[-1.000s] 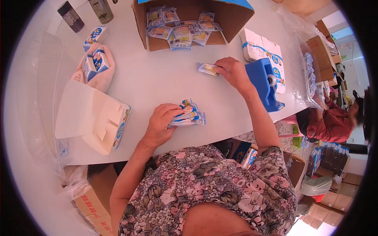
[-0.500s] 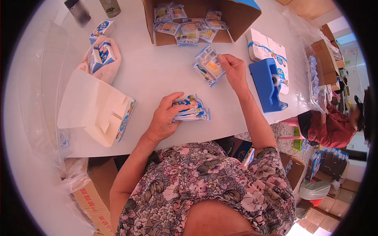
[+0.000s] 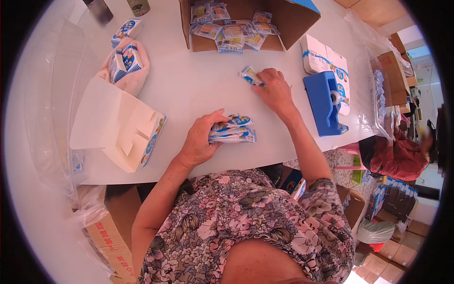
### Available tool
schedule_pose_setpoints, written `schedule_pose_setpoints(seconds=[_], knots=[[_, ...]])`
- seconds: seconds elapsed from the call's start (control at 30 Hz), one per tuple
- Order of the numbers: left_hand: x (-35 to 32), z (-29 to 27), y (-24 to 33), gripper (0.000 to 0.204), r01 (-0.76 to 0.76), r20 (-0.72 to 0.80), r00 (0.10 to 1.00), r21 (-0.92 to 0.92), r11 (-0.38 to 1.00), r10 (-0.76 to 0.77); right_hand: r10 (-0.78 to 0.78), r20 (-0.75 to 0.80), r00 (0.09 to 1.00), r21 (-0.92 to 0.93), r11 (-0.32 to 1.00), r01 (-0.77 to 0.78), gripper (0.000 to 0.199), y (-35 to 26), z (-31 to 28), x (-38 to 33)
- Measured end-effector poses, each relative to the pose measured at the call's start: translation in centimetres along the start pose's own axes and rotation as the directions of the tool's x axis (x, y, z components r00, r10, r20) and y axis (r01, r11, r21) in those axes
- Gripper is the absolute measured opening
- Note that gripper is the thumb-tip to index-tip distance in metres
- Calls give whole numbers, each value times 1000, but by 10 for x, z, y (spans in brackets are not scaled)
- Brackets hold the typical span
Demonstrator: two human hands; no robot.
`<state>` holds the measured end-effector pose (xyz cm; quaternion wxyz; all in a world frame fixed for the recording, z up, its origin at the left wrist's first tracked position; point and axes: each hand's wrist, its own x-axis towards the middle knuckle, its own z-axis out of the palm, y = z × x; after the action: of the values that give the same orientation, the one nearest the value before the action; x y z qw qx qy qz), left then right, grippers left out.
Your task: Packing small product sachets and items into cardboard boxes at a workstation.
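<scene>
My left hand is closed round the left end of a small pile of blue-and-white plastic packets, which rests on the white table near its front edge. The top packets show a printed blue side. Farther off and to the right, my right hand is curled over another packet, gripping its near end. Only the far end of that packet shows; my fingers cover the rest, and I cannot tell whether more than one is there.
An open cardboard box of clear packets lies at the back. At right are a blue tape dispenser and flattened white cartons. An open white carton and a pink holder with small packs stand left. Someone in red sits beyond.
My right hand has turned over, tilting its packet so the clear face no longer shows. Under my left hand the pile now looks tilted, with its packet edges fanned toward me.
</scene>
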<state>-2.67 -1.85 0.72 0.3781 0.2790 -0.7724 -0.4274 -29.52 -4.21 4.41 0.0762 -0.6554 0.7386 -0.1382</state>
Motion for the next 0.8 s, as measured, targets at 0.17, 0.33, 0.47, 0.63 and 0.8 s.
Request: schedule_pose_setpoints(seconds=[0.17,0.33,0.47,0.63,0.8], knots=[[4,-5,-3,57,-107,75,992,100,989,100,-88,-129,988,37,995,94,30,-1,7,-2],[3,-2,-5,53,-66,68,996,49,997,63,-106,-218,970,135,981,137,18,-7,7,-5],[2,-5,-3,47,9,6,1000,27,1000,-9,-458,-11,889,291,849,441,15,-37,2,-24],[-1,-7,-11,54,-142,88,987,96,985,133,-167,91,982,459,882,108,20,-38,-9,47],[1,-4,1,75,-5,102,995,145,989,-10,-155,-351,923,131,968,212,41,-14,26,152]])
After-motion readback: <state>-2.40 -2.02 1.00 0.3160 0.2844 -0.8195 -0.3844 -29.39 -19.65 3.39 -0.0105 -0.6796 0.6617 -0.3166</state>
